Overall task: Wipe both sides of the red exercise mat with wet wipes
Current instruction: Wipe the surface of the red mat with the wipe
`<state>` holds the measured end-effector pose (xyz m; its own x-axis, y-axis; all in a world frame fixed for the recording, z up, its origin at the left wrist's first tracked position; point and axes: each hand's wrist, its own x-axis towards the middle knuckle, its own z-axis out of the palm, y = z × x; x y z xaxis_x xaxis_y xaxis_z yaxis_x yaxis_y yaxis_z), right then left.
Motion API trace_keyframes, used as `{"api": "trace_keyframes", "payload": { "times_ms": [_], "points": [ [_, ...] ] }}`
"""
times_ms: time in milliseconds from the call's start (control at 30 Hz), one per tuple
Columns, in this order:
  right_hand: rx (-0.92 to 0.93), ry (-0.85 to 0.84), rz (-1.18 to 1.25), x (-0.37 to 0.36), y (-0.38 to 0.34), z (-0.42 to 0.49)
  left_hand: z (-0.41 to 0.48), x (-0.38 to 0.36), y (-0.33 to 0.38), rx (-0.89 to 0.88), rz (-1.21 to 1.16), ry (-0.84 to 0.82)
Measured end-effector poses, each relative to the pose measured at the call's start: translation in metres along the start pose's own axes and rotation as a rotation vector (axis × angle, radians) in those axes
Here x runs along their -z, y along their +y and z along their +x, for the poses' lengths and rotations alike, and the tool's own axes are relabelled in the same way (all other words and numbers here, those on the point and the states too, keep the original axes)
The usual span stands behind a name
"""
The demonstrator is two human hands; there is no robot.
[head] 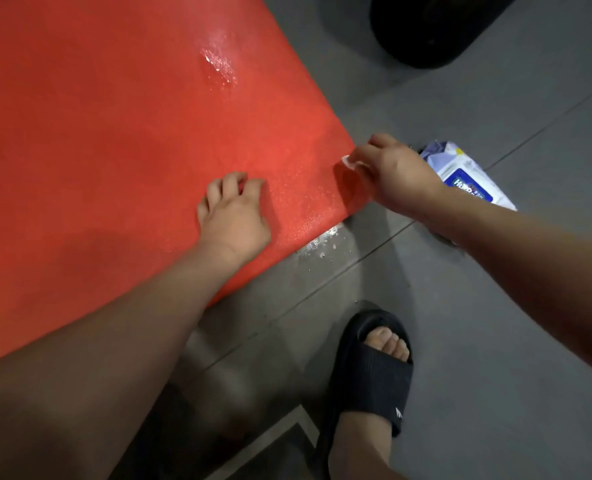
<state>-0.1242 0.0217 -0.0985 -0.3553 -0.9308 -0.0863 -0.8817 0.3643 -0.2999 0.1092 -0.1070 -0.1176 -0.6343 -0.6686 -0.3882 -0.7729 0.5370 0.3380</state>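
Writing: the white-and-blue soft pack of wet wipes [467, 174] has a blue panel with white letters beginning "Hu"; the rest is blurred and partly hidden behind the right wrist. The black rubber slide sandal [374, 368] carries a small white mark near the strap's lower edge, too small to read.

Task thing: the red foam exercise mat [97, 140] lies flat on the grey tiled floor [495, 306] and fills the upper left of the view. Its near edge runs diagonally from lower left up to a corner at the right.

Grip: the right hand [391, 174] is at that corner, with its grip clamped on a crumpled white wet wipe [348, 161] pinched between thumb and fingertips. The wipe is right at the mat's edge. The left hand [234, 216] rests on the mat just inside the near edge, near the right hand. Its fingers are loosely bent, the tips touch the foam, and it holds nothing.

Surroundings: a wet glistening patch [218, 64] shows on the mat towards its far right edge. Droplets of water [322, 242] sit on the floor just beside the near edge, below the corner. The pack lies on the floor just beyond the right hand, off the mat. A dark rounded object [436, 26] stands on the floor at the upper right, well apart from the hands. The sandalled foot is planted on the floor below the right forearm.
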Motion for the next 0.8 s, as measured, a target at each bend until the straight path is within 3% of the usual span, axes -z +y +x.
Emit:
{"api": "trace_keyframes", "payload": {
  "times_ms": [200, 267, 433, 500, 600, 667, 800],
  "points": [
    [-0.337, 0.194, 0.104, -0.038, -0.040, -0.025, -0.022, -0.004, -0.006, 0.021, 0.032, -0.191],
    [-0.291, 0.190, 0.178, -0.057, -0.068, -0.041, -0.020, -0.002, -0.011, 0.016, 0.058, -0.246],
    [0.158, -0.033, 0.200, -0.069, -0.101, -0.069, -0.019, -0.001, -0.011, 0.031, 0.105, -0.275],
    [0.086, -0.011, 0.162, -0.059, -0.077, -0.058, -0.019, -0.003, -0.008, 0.044, 0.114, -0.268],
    [-0.260, 0.184, 0.103, -0.041, -0.031, -0.040, -0.020, -0.003, -0.006, 0.059, 0.129, -0.267],
    [-0.379, 0.249, 0.088, -0.038, -0.023, -0.035, -0.020, -0.003, -0.006, 0.059, 0.131, -0.271],
    [-0.186, 0.119, 0.159, -0.054, -0.059, -0.052, -0.020, -0.001, -0.005, 0.069, 0.132, -0.274]
  ]
}}
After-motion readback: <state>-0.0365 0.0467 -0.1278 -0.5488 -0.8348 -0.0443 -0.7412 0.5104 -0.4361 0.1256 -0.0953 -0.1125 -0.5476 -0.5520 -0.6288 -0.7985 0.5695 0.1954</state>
